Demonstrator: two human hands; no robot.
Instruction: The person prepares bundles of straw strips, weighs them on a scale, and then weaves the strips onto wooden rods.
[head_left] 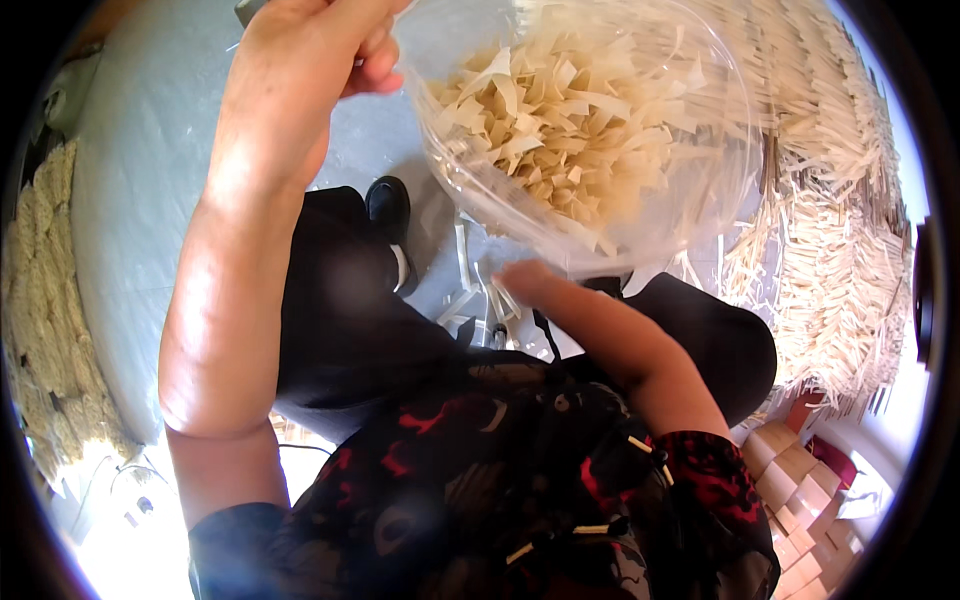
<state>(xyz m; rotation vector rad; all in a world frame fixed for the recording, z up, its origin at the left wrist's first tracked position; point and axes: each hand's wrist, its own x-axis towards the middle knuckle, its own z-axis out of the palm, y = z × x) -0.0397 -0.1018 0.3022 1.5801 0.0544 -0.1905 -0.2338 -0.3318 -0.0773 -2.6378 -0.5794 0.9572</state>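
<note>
A big clear plastic bag [735, 215] fills the upper right, its mouth wide and tilted toward me. Inside lies a loose heap of thin, pale yellow strips [560, 125], cut or torn short. My left hand [325, 55] is raised at the upper edge, fingers curled closed at the bag's left side where the plastic meets them; part of the grip is cut off by the frame. Lower down, my right hand [525, 283] is just under the bag's near side, small and smeared. Its fingers do not show clearly.
Several pale strips [490, 300] lie on the grey floor [140, 200] between my legs, near a black shoe [388, 208]. Large stacks of straw-coloured strips [835, 270] stand to the right, with cardboard boxes [800, 490] below. A rough fibrous bundle [45, 310] lines the left.
</note>
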